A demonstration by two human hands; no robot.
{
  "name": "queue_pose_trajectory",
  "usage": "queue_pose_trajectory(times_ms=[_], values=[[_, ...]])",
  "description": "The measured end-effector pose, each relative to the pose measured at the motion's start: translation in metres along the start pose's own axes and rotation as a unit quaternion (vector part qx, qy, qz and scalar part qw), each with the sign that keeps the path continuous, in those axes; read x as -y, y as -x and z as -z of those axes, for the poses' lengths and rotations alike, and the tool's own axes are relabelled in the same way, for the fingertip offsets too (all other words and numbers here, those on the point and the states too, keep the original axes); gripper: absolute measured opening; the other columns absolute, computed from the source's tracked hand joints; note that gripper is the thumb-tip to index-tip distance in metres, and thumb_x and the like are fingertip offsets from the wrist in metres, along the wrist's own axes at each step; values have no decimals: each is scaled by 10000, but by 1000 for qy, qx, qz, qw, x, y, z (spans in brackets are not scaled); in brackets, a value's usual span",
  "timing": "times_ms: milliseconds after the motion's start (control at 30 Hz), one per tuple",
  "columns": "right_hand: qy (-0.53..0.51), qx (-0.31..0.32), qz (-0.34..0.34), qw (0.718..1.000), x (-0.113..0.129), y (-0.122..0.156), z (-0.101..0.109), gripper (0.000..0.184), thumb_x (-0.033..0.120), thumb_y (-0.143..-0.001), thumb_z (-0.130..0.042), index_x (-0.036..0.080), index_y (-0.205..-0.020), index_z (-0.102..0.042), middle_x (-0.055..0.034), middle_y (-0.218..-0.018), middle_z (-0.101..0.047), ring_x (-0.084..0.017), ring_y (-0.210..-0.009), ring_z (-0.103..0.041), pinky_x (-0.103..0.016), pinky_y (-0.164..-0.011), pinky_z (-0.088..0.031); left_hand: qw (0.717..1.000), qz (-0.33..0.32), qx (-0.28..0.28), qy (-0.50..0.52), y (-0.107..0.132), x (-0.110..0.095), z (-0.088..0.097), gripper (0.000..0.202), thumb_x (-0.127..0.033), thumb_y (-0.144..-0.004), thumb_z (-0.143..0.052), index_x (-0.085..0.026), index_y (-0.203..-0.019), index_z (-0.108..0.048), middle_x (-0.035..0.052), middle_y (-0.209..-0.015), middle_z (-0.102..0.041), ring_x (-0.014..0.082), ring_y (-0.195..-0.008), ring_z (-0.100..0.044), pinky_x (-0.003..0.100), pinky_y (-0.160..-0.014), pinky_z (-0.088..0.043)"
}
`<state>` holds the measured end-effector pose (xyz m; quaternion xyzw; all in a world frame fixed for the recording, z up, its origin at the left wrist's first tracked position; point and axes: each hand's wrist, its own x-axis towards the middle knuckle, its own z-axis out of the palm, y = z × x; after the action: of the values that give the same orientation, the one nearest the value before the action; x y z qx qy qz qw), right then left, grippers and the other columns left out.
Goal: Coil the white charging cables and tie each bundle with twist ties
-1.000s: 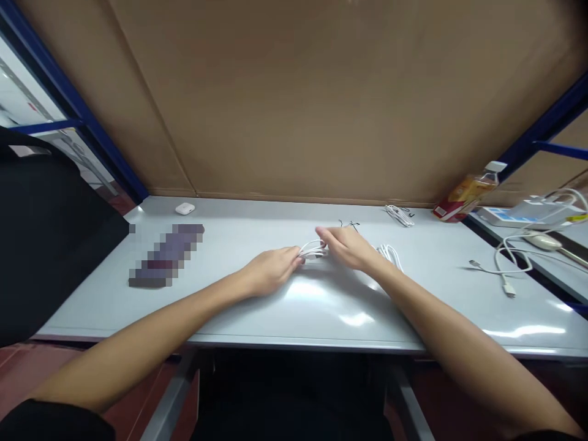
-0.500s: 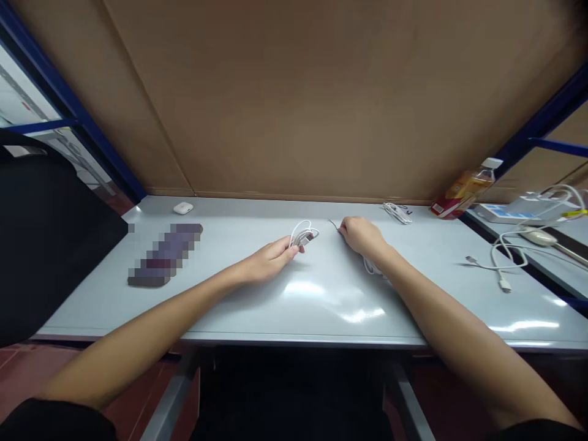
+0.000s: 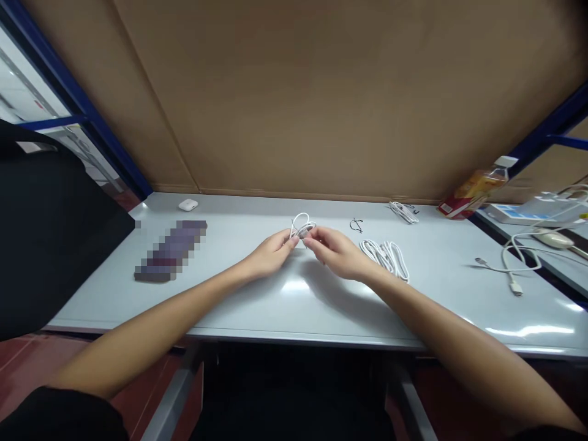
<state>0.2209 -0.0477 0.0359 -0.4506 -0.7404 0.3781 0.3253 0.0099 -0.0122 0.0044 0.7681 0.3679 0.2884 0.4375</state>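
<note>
A small coiled white charging cable [image 3: 301,219] is pinched in my left hand [image 3: 271,252], just above the desk. My right hand [image 3: 337,251] is closed at the same coil, its thumb and fingertips against the cable's right side. A thin black twist tie shows as a dark line by the coil; the right fingertips hide most of it. Just right of my right hand, another coiled white cable [image 3: 386,257] lies on the desk. Behind it are loose black twist ties [image 3: 356,225].
On the grey desk [image 3: 239,306] sit a white earbud case [image 3: 188,205] and a blurred dark phone-like object [image 3: 172,251] at left. Toward the right are a bundled cable [image 3: 404,212], a drink bottle [image 3: 475,188], a loose cable [image 3: 508,269] and a power strip [image 3: 509,214].
My right hand has moved left from the desk, where it pinched a black twist tie, to the coil in my left hand. The cable and ties it covered now show.
</note>
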Motion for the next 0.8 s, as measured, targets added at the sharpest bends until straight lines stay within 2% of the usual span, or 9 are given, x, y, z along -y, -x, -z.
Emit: queue_pose_trajectory(times_ms=[67,133,233,333,500,567,633,733,800], values=[[38,-1,25,999,-3,1,-12,272,403,-1030,-470,218,-840,-531,5,-796,-561,-148,-695,-479,-297,-678,-393,1000,0,5,-14,3,-3,-1,355,-475,-1058,-418,-182,-1111,-613,88,-1152,-665,258,-1109,-590,368,-971,-439],[56,-12,27,998,-8,1,-18,249,372,-1035,-454,218,-857,-534,-2,-824,-582,-156,-721,-498,-306,-706,-398,999,6,11,-30,6,-7,-3,332,-455,-1057,-416,-195,-1116,-615,79,-1175,-674,259,-1109,-597,371,-977,-438],[59,-31,18,998,-13,1,-22,243,373,-1038,-443,219,-870,-529,-10,-838,-600,-170,-747,-522,-315,-723,-398,999,11,-2,-50,9,-10,-6,317,-433,-1063,-386,-203,-985,-591,55,-1026,-676,238,-961,-589,354,-873,-442],[76,-48,13,996,-14,1,-27,244,364,-1040,-428,223,-860,-510,-20,-849,-617,-179,-755,-539,-322,-723,-396,998,12,-27,-54,7,-8,-9,388,-447,-1082,-328,-208,-829,-498,23,-850,-596,199,-809,-522,330,-764,-399],[181,-99,8,978,-11,3,-31,176,364,-994,-504,232,-887,-552,-33,-843,-629,-191,-725,-543,-335,-685,-396,1000,12,-28,-5,2,-2,-8,422,-496,-1068,-378,-202,-784,-486,7,-759,-492,180,-748,-451,318,-703,-360],[223,-162,48,960,-10,4,-26,174,401,-926,-612,232,-955,-583,-72,-950,-630,-223,-808,-572,-363,-722,-443,999,16,-8,31,2,-2,-6,445,-540,-1054,-402,-200,-790,-514,5,-720,-472,186,-734,-453,318,-691,-362],[250,-192,124,941,-10,4,-20,317,411,-850,-702,229,-1092,-611,-141,-1174,-592,-297,-1036,-587,-434,-847,-496,998,17,23,58,3,-3,-5,457,-576,-1036,-431,-198,-812,-555,7,-695,-481,194,-732,-477,319,-685,-367],[269,-137,211,930,-12,4,-10,428,352,-835,-720,258,-1241,-623,-174,-1451,-451,-365,-1332,-470,-534,-1020,-473,994,15,68,81,6,-6,-4,431,-578,-1025,-465,-191,-884,-590,14,-728,-528,190,-739,-510,311,-675,-371],[273,-104,219,931,-13,4,-6,391,308,-854,-698,265,-1239,-645,-165,-1486,-437,-356,-1364,-461,-548,-1052,-464,992,19,74,102,8,-7,-4,381,-570,-1019,-494,-198,-973,-566,5,-764,-550,174,-722,-510,299,-660,-364]])
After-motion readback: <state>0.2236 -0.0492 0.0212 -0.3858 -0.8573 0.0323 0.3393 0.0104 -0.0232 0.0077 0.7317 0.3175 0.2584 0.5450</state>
